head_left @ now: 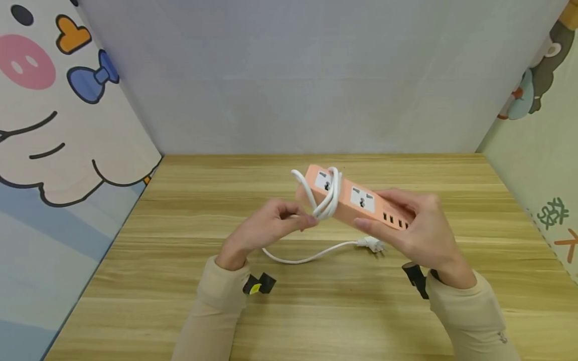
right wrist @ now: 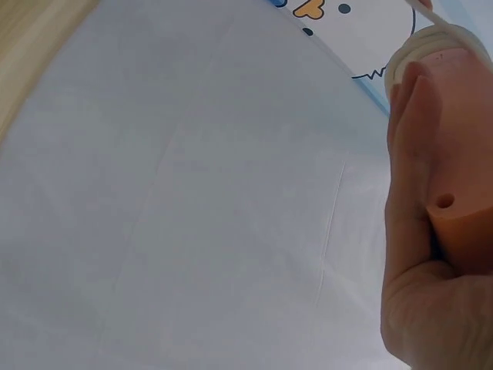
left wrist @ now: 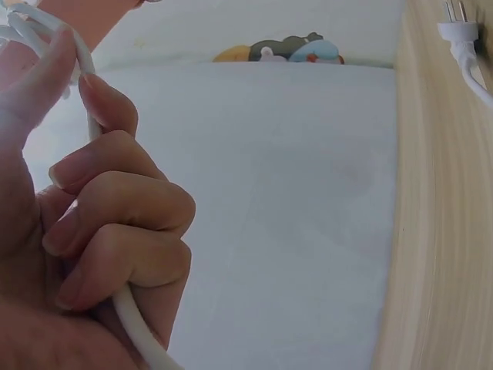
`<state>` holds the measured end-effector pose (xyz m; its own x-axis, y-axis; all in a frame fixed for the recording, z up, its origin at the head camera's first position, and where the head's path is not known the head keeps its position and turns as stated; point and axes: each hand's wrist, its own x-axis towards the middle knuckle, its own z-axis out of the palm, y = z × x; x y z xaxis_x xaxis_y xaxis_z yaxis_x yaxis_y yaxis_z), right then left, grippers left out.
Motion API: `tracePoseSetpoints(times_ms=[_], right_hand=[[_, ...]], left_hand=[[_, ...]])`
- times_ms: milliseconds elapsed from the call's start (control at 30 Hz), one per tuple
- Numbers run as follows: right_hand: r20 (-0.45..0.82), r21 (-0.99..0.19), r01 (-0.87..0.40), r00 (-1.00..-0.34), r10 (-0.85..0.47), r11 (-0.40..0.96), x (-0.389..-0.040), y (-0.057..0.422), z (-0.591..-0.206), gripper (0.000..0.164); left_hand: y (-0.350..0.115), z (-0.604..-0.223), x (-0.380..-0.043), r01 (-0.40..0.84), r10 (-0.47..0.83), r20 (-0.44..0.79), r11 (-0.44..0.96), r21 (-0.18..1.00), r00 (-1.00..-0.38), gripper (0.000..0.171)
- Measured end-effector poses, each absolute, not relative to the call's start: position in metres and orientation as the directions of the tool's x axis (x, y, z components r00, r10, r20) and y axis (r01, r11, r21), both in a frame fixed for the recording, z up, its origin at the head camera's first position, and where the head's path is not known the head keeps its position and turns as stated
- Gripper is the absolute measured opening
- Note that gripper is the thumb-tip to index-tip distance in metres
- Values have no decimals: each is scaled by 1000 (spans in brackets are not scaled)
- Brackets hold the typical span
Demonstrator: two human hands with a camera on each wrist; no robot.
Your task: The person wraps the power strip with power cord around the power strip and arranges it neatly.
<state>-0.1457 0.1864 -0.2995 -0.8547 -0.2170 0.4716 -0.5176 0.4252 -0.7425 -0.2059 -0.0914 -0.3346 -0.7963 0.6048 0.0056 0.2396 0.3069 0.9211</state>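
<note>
A peach-coloured power strip (head_left: pixel 345 210) with white sockets and several USB ports is held tilted above the table. My right hand (head_left: pixel 422 230) grips its USB end, thumb on the near side. White cord (head_left: pixel 333 193) loops several times around the strip's left part. At those loops my left hand (head_left: pixel 271 223) pinches the cord between thumb and forefinger; in the left wrist view the cord (left wrist: pixel 139 327) also runs through the curled fingers. The cord's free part lies on the table and ends in a white plug (head_left: pixel 372 244). In the right wrist view the strip's underside (right wrist: pixel 462 146) shows.
The wood-grain table (head_left: pixel 343 321) meets a pale grey wall (head_left: pixel 289 80) at the back. Side panels with cartoon pictures (head_left: pixel 58 150) stand left and right. Dark wrist-camera mounts (head_left: pixel 266 283) sit by both sleeves.
</note>
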Motion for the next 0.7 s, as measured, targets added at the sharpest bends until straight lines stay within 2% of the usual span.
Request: tracePoseSetpoints(times_ms=[200, 367, 533, 700], right_hand=[[423, -764, -495, -869, -257, 415, -144, 187, -300, 36], [406, -774, -490, -870, -280, 401, -144, 188, -300, 37], [397, -774, -489, -869, -294, 401, -144, 189, -300, 36], [375, -791, -475, -875, -307, 385, -143, 189, -299, 36]], left_hand=[[-95, -342, -209, 174, 550, -43, 335, 926, -834, 26], [-96, -345, -211, 178, 534, -35, 342, 923, -845, 26], [-101, -345, -212, 216, 553, 4, 320, 922, -833, 22], [-104, -346, -214, 249, 605, 47, 255, 934, -795, 20]])
